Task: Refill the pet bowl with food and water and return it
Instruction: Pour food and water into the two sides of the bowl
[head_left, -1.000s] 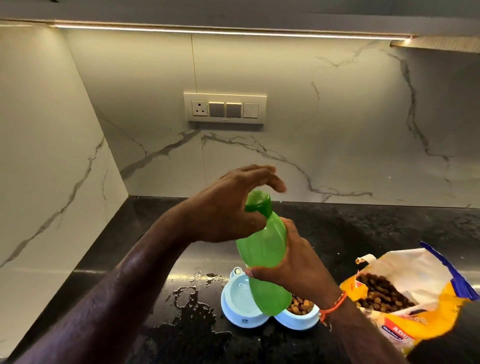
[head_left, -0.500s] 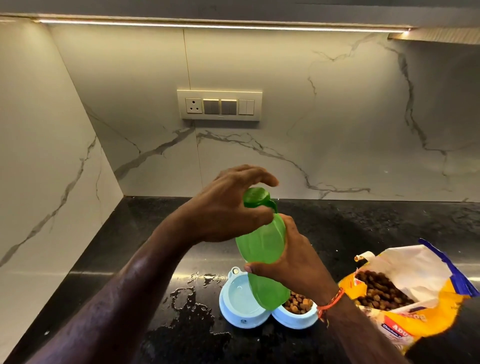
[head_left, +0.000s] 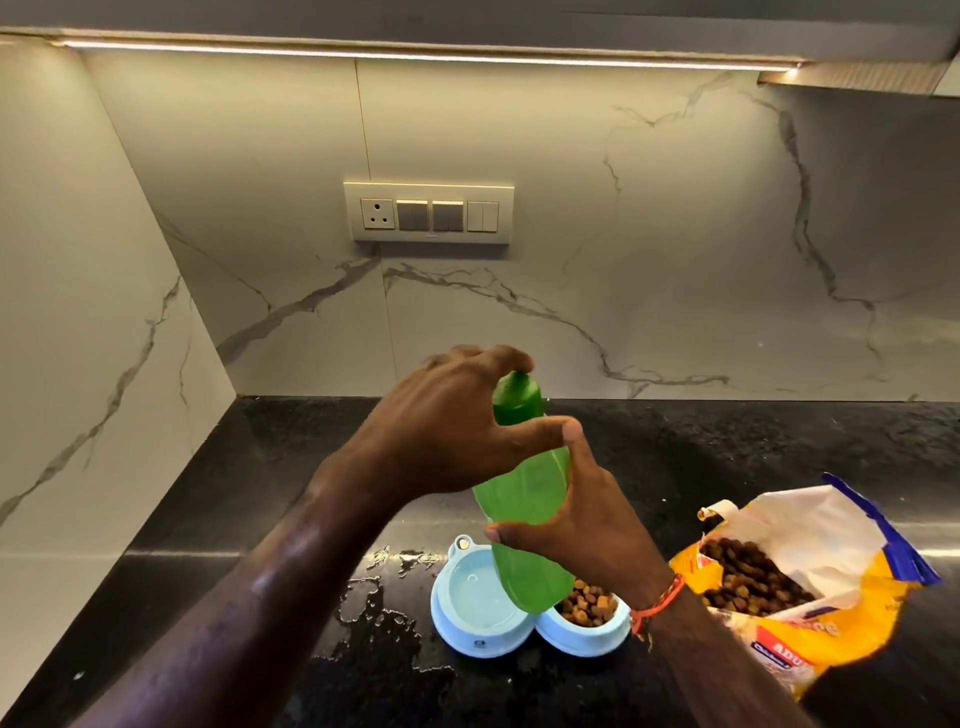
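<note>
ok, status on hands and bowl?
Right hand grips green bottle; left hand on its cap. Bowl holds water and kibble. Spilled water beside it.

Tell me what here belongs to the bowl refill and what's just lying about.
Job:
green bottle, held by both hands
double pet bowl, water and kibble in it
open kibble bag

Lying about:
spilled water on counter
switch panel

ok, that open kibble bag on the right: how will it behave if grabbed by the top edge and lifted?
The kibble bag will probably flop: its film looks thin and crumpled. It lies tilted with its mouth wide open and kibble close to the opening, so a careless lift may spill. It looks partly full, so the weight likely sags low.
</note>
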